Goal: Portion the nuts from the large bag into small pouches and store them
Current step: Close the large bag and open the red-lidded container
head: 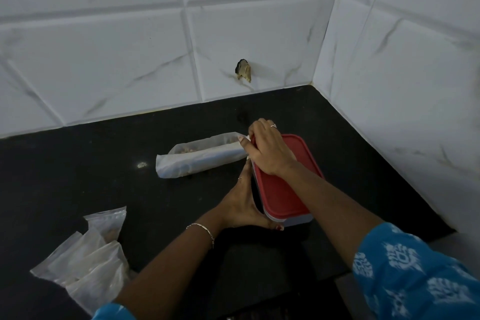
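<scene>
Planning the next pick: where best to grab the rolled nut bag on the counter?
Take the rolled nut bag mid-body toward its free left end, from above, pinching across its narrow width. It lies flat, long axis left-right; its right end is crowded by the right hand and the red-lidded box.

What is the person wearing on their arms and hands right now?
Both arms are bare below bright blue sleeves printed with white motifs: right sleeve, left sleeve. The left wrist carries a thin silver-coloured chain bracelet. The left hand has a thin ring and red polish on the thumbnail. The right hand wears one silver-coloured ring.
</scene>
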### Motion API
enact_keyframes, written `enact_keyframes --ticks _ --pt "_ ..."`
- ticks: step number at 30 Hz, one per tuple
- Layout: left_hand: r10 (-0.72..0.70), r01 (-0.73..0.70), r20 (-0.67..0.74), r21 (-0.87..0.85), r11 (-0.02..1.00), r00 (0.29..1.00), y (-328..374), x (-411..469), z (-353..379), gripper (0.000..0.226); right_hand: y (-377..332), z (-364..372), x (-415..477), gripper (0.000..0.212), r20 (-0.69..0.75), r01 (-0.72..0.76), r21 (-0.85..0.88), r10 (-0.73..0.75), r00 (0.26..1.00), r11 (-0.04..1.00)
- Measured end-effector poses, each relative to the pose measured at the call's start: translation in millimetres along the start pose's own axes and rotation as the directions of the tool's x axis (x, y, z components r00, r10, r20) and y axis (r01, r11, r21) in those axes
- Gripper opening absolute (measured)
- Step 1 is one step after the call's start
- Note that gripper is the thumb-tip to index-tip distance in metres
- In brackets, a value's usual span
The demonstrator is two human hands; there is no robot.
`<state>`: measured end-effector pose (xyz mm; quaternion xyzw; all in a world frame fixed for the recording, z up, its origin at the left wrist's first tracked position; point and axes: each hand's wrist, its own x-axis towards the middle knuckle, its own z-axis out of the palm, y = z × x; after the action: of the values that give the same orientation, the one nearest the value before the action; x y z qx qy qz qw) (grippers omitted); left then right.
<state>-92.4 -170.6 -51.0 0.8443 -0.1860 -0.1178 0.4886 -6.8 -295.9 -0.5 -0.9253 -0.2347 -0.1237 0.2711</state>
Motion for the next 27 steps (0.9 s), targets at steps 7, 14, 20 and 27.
enact_keyframes --ticks 7,14,20,27 --pt "0.035 -0.035 0.002 -0.01 0.999 0.999 4 -4 0 0.155 -2 -1 -2 0.034 -0.173 0.01 0.162 0.019 0.985 0.987" --pt "0.034 -0.034 0.009 0.005 0.999 0.999 8 -4 -4 0.159 -2 -2 -1 0.036 -0.201 0.018 0.164 0.016 0.979 0.986" --pt "-0.001 0.0 0.025 0.022 1.0 1.0 4 -2 -4 0.159 -5 -12 -8 0.036 -0.448 0.064 0.202 0.034 0.894 0.977" --pt "0.005 -0.007 0.058 0.037 0.999 0.998 6 0 -6 0.157 -17 -39 -13 0.036 -0.617 0.131 0.197 0.019 0.787 0.972"
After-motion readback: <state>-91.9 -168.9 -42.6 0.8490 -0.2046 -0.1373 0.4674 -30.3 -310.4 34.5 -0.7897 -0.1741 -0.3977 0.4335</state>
